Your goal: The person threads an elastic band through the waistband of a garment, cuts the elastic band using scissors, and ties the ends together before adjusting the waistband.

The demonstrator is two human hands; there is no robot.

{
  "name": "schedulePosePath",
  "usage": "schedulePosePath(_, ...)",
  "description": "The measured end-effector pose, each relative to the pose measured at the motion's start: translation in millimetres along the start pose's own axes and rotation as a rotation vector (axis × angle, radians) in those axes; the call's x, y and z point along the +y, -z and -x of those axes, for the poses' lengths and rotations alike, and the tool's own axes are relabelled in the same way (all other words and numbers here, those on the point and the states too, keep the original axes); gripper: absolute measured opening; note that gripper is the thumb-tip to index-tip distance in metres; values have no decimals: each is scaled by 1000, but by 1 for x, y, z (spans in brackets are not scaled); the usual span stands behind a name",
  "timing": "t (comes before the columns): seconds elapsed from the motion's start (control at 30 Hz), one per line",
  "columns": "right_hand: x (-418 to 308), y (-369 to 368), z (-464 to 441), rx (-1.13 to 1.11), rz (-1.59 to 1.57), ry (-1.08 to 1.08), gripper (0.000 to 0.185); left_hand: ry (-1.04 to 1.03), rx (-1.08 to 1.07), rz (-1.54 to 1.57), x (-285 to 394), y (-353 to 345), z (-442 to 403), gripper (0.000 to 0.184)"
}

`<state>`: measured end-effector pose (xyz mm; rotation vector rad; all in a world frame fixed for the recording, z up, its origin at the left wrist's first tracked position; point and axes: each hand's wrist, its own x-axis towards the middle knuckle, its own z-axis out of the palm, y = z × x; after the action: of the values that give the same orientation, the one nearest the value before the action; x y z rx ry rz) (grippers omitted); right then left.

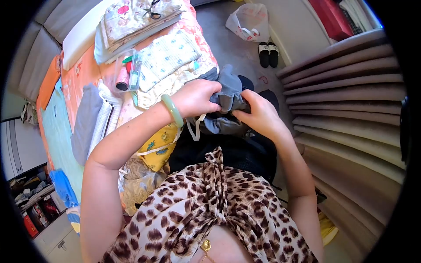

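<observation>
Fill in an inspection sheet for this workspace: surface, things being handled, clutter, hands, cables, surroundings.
Surface: bed with orange-pink bedding, largely covered by fabric.
Things handled: grey cloth, bunched up; its full shape cannot be told.
Clutter: scissors on a folded stack; clear box holding a pink roll; yellow patterned cloth.
Hands: left hand and right hand both grip the cloth.
Cables: nothing seen.
Surroundings: plastic bag and slippers on the floor; pleated curtain to the right.

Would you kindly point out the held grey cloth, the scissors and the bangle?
Held grey cloth (229, 91): head view, bunched middle.
Scissors (151, 11): head view, around the middle.
Bangle (173, 111): head view, outer band.
</observation>
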<state>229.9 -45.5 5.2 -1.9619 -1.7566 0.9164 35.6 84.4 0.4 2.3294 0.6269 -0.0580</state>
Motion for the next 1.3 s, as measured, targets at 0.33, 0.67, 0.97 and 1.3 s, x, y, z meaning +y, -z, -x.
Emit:
schedulePosePath(0.33, -23, 23, -33, 224, 30, 82, 29, 40, 368, 600, -19, 11, 8, 21)
schedulePosePath(0.67, -24, 40, -22, 262, 141, 70, 26, 87, 897, 1333, -13, 15, 19, 13)
schedulePosePath(0.97, 8, -26, 29, 36, -53, -239, 30, 299, 1034, 1362, -1, -48, 22, 14)
schedulePosePath(1.3, -56, 8, -33, 242, 42, 323, 41, 190, 782, 563, 29, -31, 30, 8)
